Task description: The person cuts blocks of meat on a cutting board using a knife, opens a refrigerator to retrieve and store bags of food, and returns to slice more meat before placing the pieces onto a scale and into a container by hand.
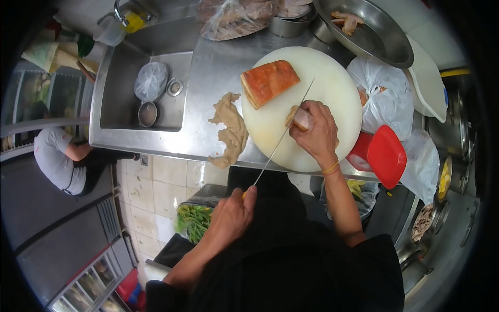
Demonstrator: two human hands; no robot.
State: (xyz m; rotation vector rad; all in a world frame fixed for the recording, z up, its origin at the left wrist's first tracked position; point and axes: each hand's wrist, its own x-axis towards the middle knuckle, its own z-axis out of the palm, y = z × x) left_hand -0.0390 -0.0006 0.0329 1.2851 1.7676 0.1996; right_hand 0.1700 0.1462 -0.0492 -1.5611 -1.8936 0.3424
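Observation:
My left hand (231,216) is closed round the handle of a long thin knife (274,151), in front of the counter edge. The blade slants up and right across a round white cutting board (291,57). On the board my right hand (319,132) grips a small pale piece of meat (302,119), its fingers curled over it. The blade lies along the left side of this piece; whether it cuts in is not clear. A reddish-brown slab of meat (271,80) rests on the board's upper left. Left of the board, a crumpled tan cloth (228,130) lies on the steel.
A steel sink (176,114) holds a knotted bag and a small cup. A steel bowl (382,44), a knotted plastic bag (387,104) and a red container (387,156) stand right of the board. Greens (195,221) sit below the counter. Another person (60,161) is at far left.

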